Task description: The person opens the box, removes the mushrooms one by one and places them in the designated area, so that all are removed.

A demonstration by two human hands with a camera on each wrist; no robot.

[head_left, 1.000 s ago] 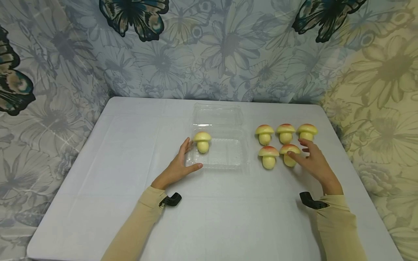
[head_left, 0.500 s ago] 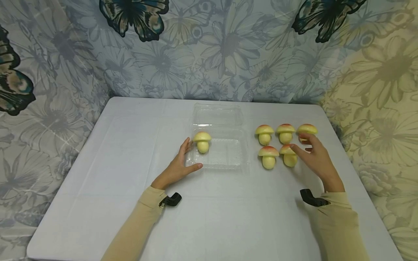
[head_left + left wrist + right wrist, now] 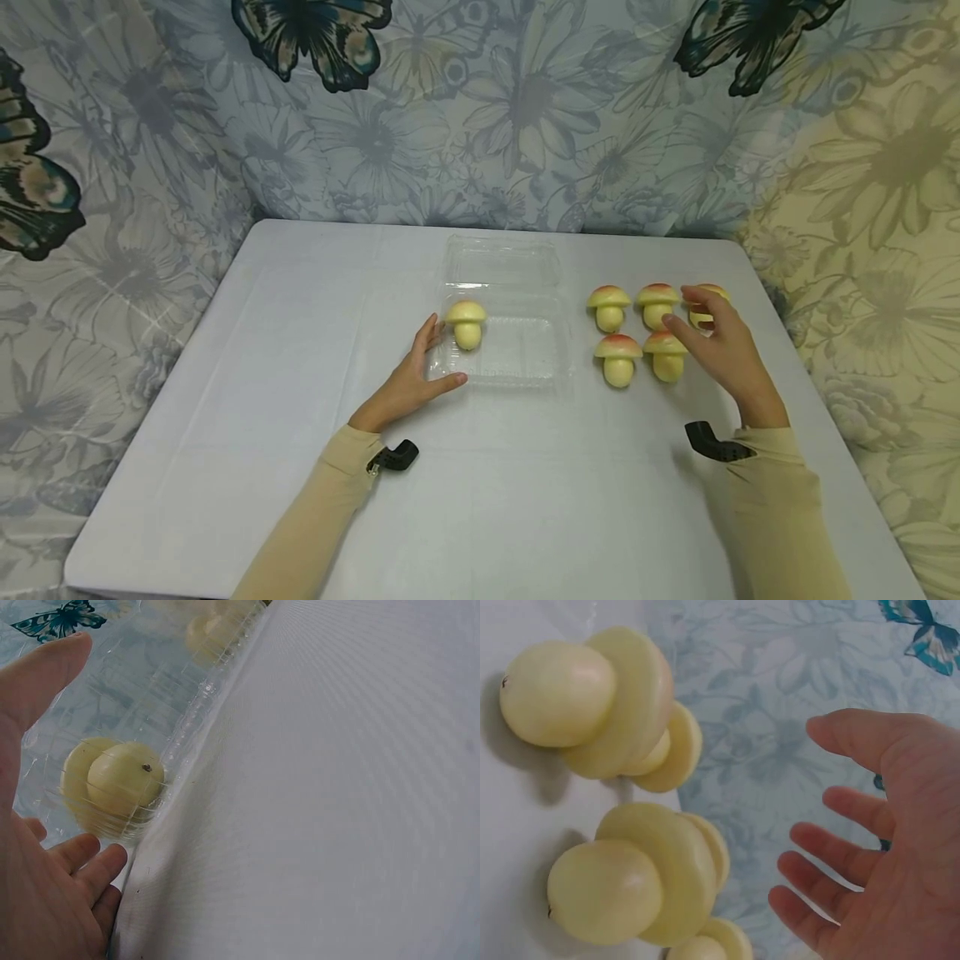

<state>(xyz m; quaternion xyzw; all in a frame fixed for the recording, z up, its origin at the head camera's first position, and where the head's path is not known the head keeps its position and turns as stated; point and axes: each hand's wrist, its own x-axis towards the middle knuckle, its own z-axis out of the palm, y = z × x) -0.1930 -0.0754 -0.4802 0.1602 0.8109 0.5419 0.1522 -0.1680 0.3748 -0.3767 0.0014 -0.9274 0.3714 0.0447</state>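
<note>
A clear plastic clamshell box (image 3: pixel 498 383) lies open at the table's middle, its lid folded back. Inside, at the left end, is one toy mushroom (image 3: pixel 467 325), seen through the wall in the left wrist view. My left hand (image 3: pixel 408 383) rests at the box's left front corner, thumb and fingers spread. On the right, several red-topped mushrooms stand in two rows. My right hand (image 3: pixel 723 358) hovers over the front right mushroom (image 3: pixel 667 358) and overlaps the back right mushroom (image 3: pixel 716 292). In the right wrist view its fingers (image 3: pixel 832 847) are loosely bent, holding nothing, apart from the mushrooms.
A white cloth covers the table (image 3: pixel 525 500). Floral fabric with butterflies (image 3: pixel 322 37) hangs behind and on both sides. The upturned lid (image 3: pixel 501 261) lies toward the back edge. A black wrist camera (image 3: pixel 397 456) sits on each sleeve.
My right hand has moved away from me, from the front right mushroom up toward the back row. The left hand, box and mushrooms stay in place; the head view has shifted slightly.
</note>
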